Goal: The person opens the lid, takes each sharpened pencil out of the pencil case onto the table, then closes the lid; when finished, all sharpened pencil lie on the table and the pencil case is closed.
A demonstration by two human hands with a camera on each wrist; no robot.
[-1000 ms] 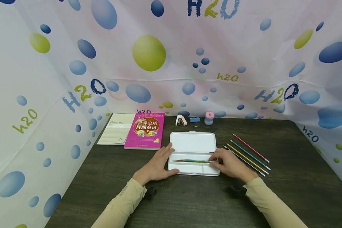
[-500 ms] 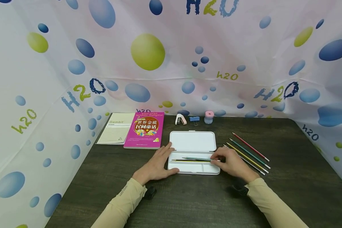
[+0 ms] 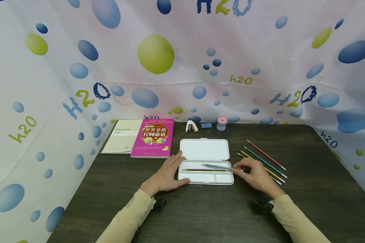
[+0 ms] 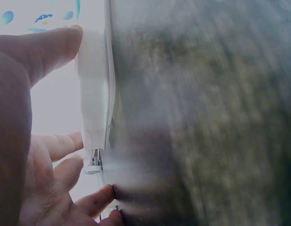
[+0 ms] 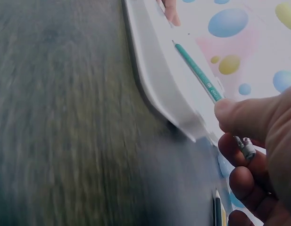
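A white pencil case (image 3: 204,149) lies open on the dark table, lid flat behind the tray. In the tray lies a yellow-and-black pencil (image 3: 203,170). My right hand (image 3: 239,168) pinches the rear end of a teal pencil (image 3: 219,166), which slants over the tray with its tip pointing left. The right wrist view shows that teal pencil (image 5: 197,70) above the case (image 5: 159,70), held between my thumb and fingers. My left hand (image 3: 175,168) rests flat against the case's left end. In the left wrist view its thumb (image 4: 46,47) touches the case edge (image 4: 95,108).
Several loose pencils (image 3: 265,161) lie right of the case, close to my right hand. A pink book (image 3: 153,137) and a notebook (image 3: 123,136) sit at the back left. A stapler (image 3: 192,127), blue binder clip (image 3: 206,126) and pink-topped sharpener (image 3: 221,124) line the back edge.
The teal pencil lay beside the yellow one in the tray. My right hand has drawn it rightward and lifted its rear end, so it now slants. The left hand has not moved.
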